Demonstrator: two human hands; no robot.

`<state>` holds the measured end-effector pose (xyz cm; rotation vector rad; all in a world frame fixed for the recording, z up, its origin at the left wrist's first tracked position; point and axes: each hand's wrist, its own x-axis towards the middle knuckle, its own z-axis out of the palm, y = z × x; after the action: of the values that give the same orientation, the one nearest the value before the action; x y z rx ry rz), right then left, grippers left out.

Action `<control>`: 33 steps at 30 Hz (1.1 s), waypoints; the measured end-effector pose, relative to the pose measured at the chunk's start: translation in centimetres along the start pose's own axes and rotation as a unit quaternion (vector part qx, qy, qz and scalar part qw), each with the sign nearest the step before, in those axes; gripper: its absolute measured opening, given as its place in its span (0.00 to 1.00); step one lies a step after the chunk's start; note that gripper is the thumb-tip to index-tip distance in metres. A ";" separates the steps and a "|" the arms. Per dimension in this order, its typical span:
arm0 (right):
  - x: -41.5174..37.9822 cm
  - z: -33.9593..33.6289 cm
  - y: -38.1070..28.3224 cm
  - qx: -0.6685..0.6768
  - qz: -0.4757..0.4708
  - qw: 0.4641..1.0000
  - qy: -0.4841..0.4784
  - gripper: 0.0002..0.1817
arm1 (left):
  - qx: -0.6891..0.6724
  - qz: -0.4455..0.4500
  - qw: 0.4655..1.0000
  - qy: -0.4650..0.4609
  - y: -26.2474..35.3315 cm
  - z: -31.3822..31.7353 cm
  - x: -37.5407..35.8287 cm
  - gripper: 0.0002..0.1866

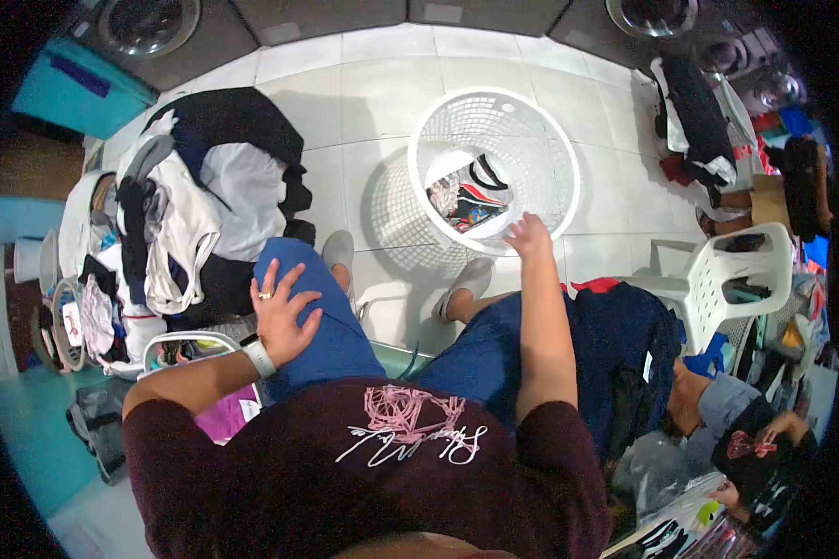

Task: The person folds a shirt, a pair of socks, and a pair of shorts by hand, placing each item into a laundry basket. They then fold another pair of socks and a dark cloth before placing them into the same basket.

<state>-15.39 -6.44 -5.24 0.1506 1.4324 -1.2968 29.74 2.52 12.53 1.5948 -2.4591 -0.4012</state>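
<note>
My left hand (287, 306) lies on my left thigh with its fingers spread, holding nothing. A ring and a pale-strapped wristwatch (258, 355) are on that hand and wrist. My right hand (529, 237) reaches over the near rim of a white plastic laundry basket (570, 149). Its fingers look loosely apart, with no garment visible in them; whether they touch the rim I cannot make out. At the bottom of the basket lie a few folded clothes (471, 196), in black, white, red and patterned fabric.
A big heap of clothes (242, 191) sits on my left, and dark clothing (615, 354) lies beside my right thigh. A white plastic chair (736, 275) stands at right. Front-loading machines (149, 23) line the far side. Another person (750, 447) is at lower right.
</note>
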 end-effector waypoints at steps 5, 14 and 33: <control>-12.7 -2.4 -1.7 -0.262 -0.320 0.911 -0.010 0.30 | -0.016 0.003 1.000 0.025 -0.4 0.7 -0.8 0.11; -20.4 -8.0 5.0 -0.677 -0.494 0.521 0.161 0.25 | -0.062 0.026 0.996 0.056 -0.7 2.4 -2.1 0.08; -20.1 -6.1 3.6 -0.657 -0.404 0.615 0.166 0.24 | -0.137 -0.114 0.982 0.070 -16.9 -4.7 6.0 0.42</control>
<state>-9.55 10.44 6.40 -1.4690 2.5824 -0.4740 43.32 -10.06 11.59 1.7234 -2.0243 -0.6089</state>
